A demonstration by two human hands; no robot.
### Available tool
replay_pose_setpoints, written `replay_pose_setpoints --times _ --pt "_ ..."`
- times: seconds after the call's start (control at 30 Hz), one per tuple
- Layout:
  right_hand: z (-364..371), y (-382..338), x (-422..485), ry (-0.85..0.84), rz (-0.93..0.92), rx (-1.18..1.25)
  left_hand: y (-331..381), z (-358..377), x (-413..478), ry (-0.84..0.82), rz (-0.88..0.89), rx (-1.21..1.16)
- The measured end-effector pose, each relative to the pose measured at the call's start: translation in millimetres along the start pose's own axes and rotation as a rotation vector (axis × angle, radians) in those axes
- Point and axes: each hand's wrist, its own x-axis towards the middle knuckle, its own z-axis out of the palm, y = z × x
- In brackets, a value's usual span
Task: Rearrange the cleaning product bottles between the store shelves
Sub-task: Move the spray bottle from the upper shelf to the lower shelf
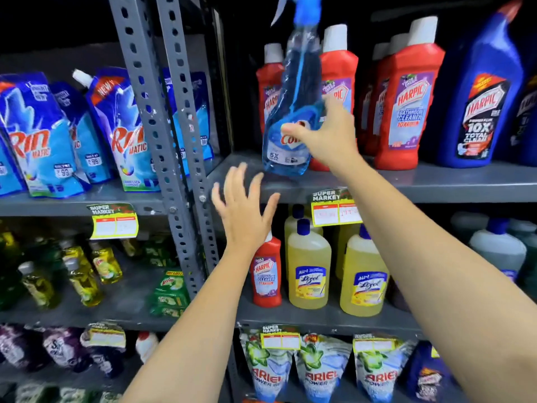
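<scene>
My right hand (328, 135) grips a clear blue Colin spray bottle (293, 91) by its lower body. The bottle tilts slightly and hangs just above the left end of the upper grey shelf (436, 181). Its blue trigger head reaches the top edge of the view. My left hand (244, 210) is raised below the bottle with fingers spread, holding nothing. It partly covers a small red Harpic bottle (266, 274) on the shelf below. Red Harpic bathroom cleaner bottles (406, 106) stand behind and to the right of the spray bottle.
A blue Harpic bottle (479, 97) stands at the upper right. Yellow Lizol bottles (309, 269) fill the middle shelf. Rin pouches (43, 135) sit on the left rack beyond the perforated grey uprights (162, 126). Ariel pouches (322, 370) lie lowest. Price tags (334, 210) hang on the shelf edges.
</scene>
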Motion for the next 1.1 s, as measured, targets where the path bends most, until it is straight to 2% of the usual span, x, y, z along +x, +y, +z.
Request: replay_pose_setpoints --times 0.1,0.17,0.3,0.37,0.47,0.57,0.67,0.83,0.97,1.1 --pt "-39 -3 -35 -0.012 -0.041 0.134 11 6 -55 0.065 -0.117 -0.083" --pt "-62 4 -66 -0.049 -0.045 0.209 13 11 -108 -0.034 -0.071 -0.136" --pt "-86 46 -136 -0.106 0.055 0.178 7 28 -203 -0.530 0.050 -0.169" --pt "-87 76 -171 -0.129 0.156 0.153 -3 39 -230 -0.759 0.021 -0.170" --pt "-82 131 -214 -0.153 0.300 0.028 -12 58 -251 -0.959 0.006 -0.224" --pt "-71 180 -243 -0.180 0.436 -0.032 -8 75 -253 -1.010 0.111 -0.216" --pt "-56 213 -261 -0.208 0.501 -0.071 -2 87 -257 -1.022 0.130 -0.202" --pt "-27 237 -275 -0.227 0.512 -0.099 -3 93 -268 -1.028 0.095 -0.204" --pt "-11 248 -277 -0.192 0.565 -0.049 -2 90 -268 -0.966 0.001 -0.289" --pt "-4 252 -271 -0.226 0.526 -0.078 0 88 -268 -0.945 -0.032 -0.313"
